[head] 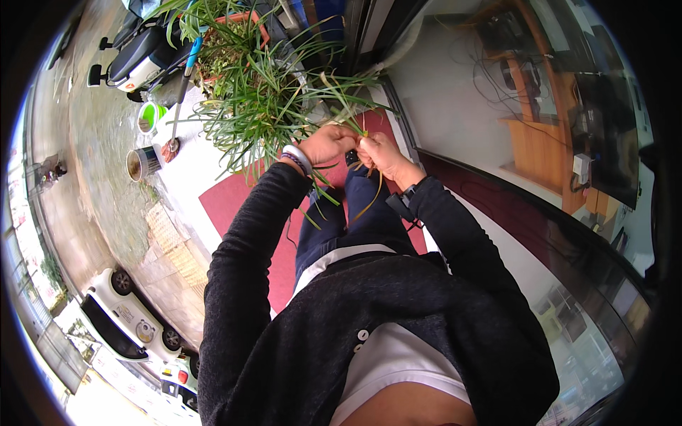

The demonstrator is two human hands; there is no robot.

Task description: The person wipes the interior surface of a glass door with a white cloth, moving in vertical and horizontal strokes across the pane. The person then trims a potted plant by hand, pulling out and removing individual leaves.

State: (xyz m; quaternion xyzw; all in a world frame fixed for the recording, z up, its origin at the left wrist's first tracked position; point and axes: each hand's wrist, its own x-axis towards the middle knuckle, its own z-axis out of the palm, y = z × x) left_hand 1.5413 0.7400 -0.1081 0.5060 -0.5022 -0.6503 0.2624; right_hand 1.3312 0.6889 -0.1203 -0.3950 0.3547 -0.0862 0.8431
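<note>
Long narrow green leaves of a potted plant (256,106) spread out in front of me at the upper middle. My left hand (327,144), with a white bangle and a dark beaded bracelet at its wrist, is closed around some of the leaves; a few green ends hang below it. Close beside it on the right, my right hand (378,152) pinches a leaf with a yellowish part at the fingertips. A long yellow-brown leaf (373,202) hangs down from this hand over my trousers. The fingertips of both hands nearly meet, and what lies between them is partly hidden.
An orange-rimmed planter (261,29) stands beyond the leaves. On the left are a mop-like tool with a blue grip (194,50), a green-lined bucket (151,116), a second bucket (143,164) and a parked scooter (141,58). A glass front (453,106) borders the red mat (229,197) on the right.
</note>
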